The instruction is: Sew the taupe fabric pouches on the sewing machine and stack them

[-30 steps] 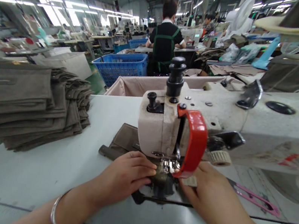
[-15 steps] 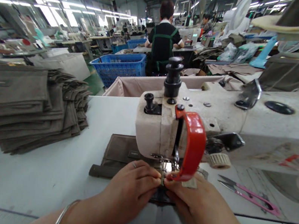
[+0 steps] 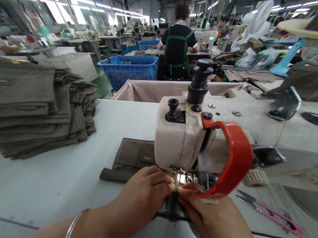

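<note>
A dark grey-brown fabric piece (image 3: 133, 156) with a small label lies flat on the white table, partly under the head of a sewing machine (image 3: 171, 137). My left hand (image 3: 143, 195) is closed, fingertips pinched on the fabric's edge just in front of the presser foot. Close beside it, my right hand (image 3: 212, 213) pinches the same edge, its fingers partly covered by the red guard (image 3: 240, 161). Both sets of fingertips almost meet near the needle area. The fabric between and under the fingers is mostly hidden.
On the left stands a tall stack of similar fabric pieces (image 3: 24, 104). Pink-handled thread snips (image 3: 279, 218) lie right of my right hand. Beyond the table are a pink cloth-lined bin (image 3: 139, 91), a blue crate (image 3: 127, 69) and a seated person (image 3: 177, 45) facing away.
The red guard and machine head appear farther right and larger, as the view has shifted. Both hands keep their pinch at the presser foot, with little visible movement of the fabric.
</note>
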Demonstrator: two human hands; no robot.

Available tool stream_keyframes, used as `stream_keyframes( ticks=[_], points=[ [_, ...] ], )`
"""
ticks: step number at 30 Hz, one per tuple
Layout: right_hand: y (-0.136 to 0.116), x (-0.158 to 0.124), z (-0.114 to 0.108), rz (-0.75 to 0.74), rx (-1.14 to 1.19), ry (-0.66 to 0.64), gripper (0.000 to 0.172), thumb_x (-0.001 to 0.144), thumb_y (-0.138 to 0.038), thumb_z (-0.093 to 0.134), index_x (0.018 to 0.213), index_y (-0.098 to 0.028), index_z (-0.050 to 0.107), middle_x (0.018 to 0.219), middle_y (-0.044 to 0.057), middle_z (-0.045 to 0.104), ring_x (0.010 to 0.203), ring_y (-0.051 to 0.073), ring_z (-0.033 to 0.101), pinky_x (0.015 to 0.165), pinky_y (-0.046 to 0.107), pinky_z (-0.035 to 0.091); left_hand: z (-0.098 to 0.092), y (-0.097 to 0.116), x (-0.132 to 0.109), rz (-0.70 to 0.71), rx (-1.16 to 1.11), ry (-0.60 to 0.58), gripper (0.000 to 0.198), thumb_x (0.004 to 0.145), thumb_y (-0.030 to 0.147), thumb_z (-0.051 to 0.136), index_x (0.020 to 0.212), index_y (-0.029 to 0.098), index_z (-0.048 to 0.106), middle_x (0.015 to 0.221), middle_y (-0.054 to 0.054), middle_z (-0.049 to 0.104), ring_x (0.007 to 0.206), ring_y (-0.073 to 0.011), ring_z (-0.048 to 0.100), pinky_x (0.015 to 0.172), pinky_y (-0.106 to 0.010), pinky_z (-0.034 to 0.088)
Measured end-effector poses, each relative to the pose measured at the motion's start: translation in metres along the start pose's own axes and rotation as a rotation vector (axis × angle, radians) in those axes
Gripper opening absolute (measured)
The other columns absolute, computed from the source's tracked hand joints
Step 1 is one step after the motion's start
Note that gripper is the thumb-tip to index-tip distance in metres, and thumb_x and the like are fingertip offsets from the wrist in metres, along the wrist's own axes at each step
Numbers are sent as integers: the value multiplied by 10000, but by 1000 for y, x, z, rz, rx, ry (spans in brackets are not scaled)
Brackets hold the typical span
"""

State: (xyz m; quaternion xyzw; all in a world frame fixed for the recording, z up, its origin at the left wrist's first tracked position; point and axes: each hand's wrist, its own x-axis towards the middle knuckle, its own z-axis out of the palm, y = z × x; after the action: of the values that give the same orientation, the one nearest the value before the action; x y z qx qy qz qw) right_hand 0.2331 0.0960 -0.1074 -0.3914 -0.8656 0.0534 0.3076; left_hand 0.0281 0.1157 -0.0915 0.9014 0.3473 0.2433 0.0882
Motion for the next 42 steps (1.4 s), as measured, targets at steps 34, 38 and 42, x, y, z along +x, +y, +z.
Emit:
stream_keyframes(
  ticks=[34,38,42],
  points=[
    [12,10,10,114,-47,-14,172,877,-147,543,918,-192,704,922,90,697,854,230,631,758,353,530,7,-10,11,-85,83,117,104,860,141,629,866,218,698,897,-18,730,884,-183,661,876,-324,524],
    [4,13,8,171,-66,-25,155,877,-147,549,889,-195,695,874,70,690,829,203,629,749,312,525,10,-12,6,-135,98,110,143,874,154,587,883,240,701,869,-8,733,841,-203,670,814,-344,549],
    [-1,15,7,202,-81,-32,168,856,-131,569,955,-223,668,989,34,693,937,177,625,839,269,501,13,-15,4,-88,93,143,218,901,172,496,867,251,696,830,-2,731,752,-196,680,739,-330,573]
  ],
)
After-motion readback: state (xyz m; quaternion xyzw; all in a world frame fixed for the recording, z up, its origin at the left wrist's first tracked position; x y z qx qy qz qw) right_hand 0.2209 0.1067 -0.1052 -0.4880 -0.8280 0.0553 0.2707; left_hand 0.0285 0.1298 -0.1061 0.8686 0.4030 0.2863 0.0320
